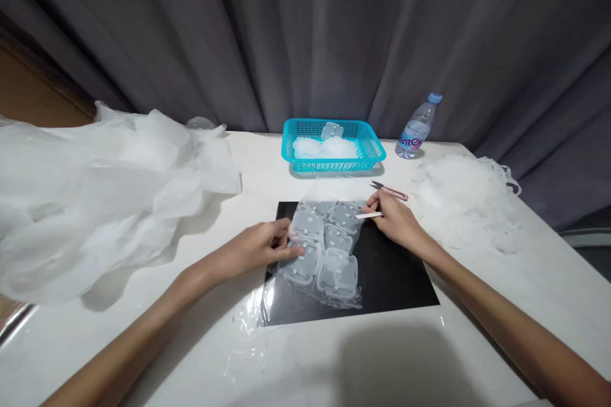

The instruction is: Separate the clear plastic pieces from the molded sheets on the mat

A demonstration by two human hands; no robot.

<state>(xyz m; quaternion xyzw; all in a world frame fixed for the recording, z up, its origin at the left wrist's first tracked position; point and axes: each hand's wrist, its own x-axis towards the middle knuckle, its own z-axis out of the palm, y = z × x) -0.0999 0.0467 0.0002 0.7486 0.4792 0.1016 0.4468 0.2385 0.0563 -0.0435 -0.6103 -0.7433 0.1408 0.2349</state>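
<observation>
A clear plastic bag [329, 296] lies on a black mat [391, 273], with several translucent, rounded-square plastic pieces [338, 270] spread inside it. My left hand [267, 243] pinches the bag's left edge between thumb and fingers. At the bag's upper right corner is my right hand [389, 213], its fingers closed on a thin white stick [368, 215] that points left over the bag. Its fingertips also touch the bag's edge, but I cannot tell whether they grip it. Just beyond that hand lie thread snips [391, 191] with dark blades and a pinkish handle.
A turquoise basket [334, 166] at the back holds white, cloudy-looking bags and one translucent piece. Right of it stands a water bottle [414, 133]. Large white plastic sacks [105, 197] fill the left side; a heap of translucent pieces [463, 200] lies at right. Grey curtain [305, 32] behind.
</observation>
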